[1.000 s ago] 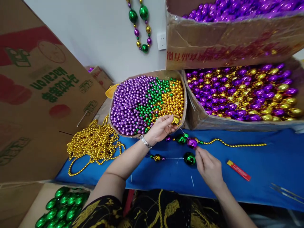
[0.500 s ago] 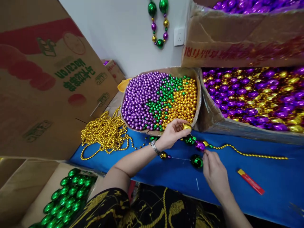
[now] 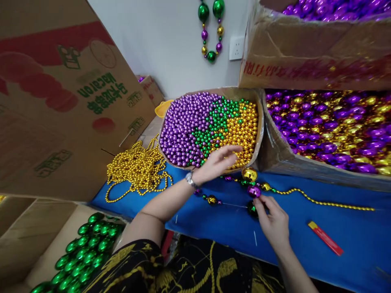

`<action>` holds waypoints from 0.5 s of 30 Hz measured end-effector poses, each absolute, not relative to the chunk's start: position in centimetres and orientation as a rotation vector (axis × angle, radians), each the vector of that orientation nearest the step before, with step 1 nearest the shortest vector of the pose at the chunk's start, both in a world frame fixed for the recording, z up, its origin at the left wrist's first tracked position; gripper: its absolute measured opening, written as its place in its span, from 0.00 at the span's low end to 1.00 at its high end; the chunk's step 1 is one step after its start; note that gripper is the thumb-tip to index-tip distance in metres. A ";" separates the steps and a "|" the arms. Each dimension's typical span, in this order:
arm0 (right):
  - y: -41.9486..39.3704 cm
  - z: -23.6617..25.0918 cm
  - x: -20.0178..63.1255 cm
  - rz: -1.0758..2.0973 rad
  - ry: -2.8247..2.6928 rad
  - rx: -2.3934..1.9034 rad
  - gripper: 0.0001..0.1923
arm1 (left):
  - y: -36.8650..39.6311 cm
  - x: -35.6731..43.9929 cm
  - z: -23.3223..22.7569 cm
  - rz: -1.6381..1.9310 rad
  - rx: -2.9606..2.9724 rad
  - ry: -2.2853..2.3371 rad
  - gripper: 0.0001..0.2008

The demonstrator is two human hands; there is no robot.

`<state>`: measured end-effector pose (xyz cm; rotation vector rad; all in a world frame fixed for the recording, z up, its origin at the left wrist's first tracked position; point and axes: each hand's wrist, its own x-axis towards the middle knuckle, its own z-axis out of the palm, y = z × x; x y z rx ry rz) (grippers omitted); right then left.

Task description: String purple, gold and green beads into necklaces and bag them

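Note:
My left hand [image 3: 218, 162], with a silver watch at the wrist, reaches over the front edge of the box of small beads [image 3: 260, 122]. Its fingers are stretched out, and nothing shows in them. My right hand [image 3: 273, 221] pinches the bead string beside a large purple bead [image 3: 254, 191]. Part of a large green bead [image 3: 252, 208] shows by its fingertips. A large gold bead [image 3: 249, 174] sits on the string just behind the purple one. To the right, the string runs into a line of small gold beads [image 3: 317, 197] on the blue cloth.
Tangled gold bead strands [image 3: 134, 167] lie on the left. Behind stands a big carton [image 3: 91, 101]. A box of purple and gold beads [image 3: 324, 162] is at right, and a red-and-yellow stick-shaped item [image 3: 326, 238] lies in front. Large green beads [image 3: 85, 252] fill a carton at lower left.
My left hand has let go of the large gold bead, which now rests on the string, and has opened over the small beads. My right hand stays pinched near the purple bead.

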<state>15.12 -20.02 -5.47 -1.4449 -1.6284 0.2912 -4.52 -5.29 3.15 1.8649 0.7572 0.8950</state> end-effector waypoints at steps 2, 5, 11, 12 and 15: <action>-20.0 -5.5 15.3 0.304 -1.595 -1.443 0.06 | -2.0 -5.4 3.2 0.887 2.241 1.104 0.17; -20.1 -5.1 15.5 0.285 -1.594 -1.435 0.06 | 2.2 -5.9 2.4 0.306 2.687 1.474 0.13; -20.2 -4.5 15.3 0.264 -1.620 -1.425 0.07 | 3.5 -5.5 0.9 0.070 2.754 1.522 0.16; -20.2 -4.4 15.3 0.265 -1.622 -1.428 0.07 | 3.3 -5.6 0.9 0.074 2.750 1.520 0.17; -20.2 -4.4 15.2 0.252 -1.628 -1.431 0.07 | 3.2 -6.0 0.8 0.096 2.730 1.474 0.14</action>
